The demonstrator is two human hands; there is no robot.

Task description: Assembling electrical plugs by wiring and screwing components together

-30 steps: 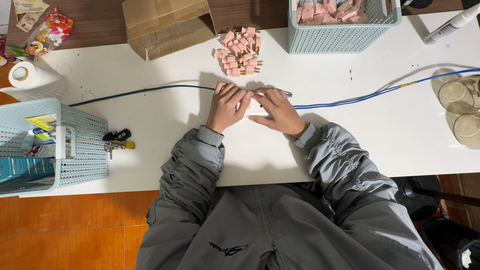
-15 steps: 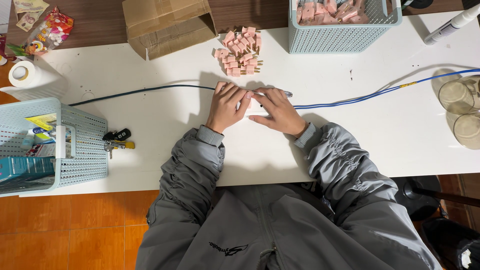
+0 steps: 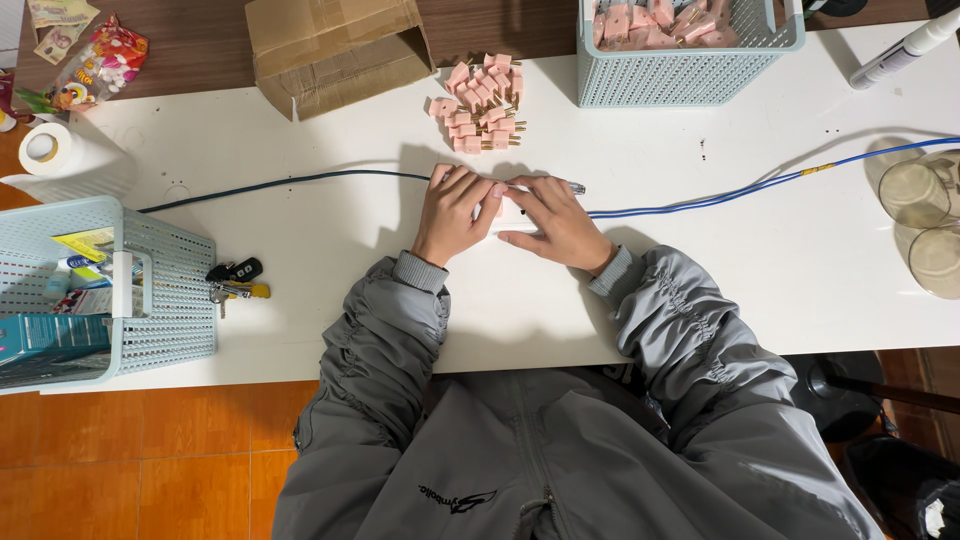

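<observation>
No real change vs 1 s ago: left hand [image 3: 455, 212] & right hand [image 3: 553, 222] still closed around small white part [image 3: 505, 213] on worktop [image 3: 330, 230]. Blue cable [image 3: 720, 196] unmoved, so same step ongoing.

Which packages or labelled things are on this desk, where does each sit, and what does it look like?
Cardboard box: top centre-left, brown, open, tipped.
Snack bag: top left, colourful, crinkled.
Teal carton: in the basket at left, flat, rectangular.
Yellow label: small band on the blue cable, right.

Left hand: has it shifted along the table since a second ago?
No. The left hand lies at the same spot below the pile of pink plugs, beside the right hand.
</observation>
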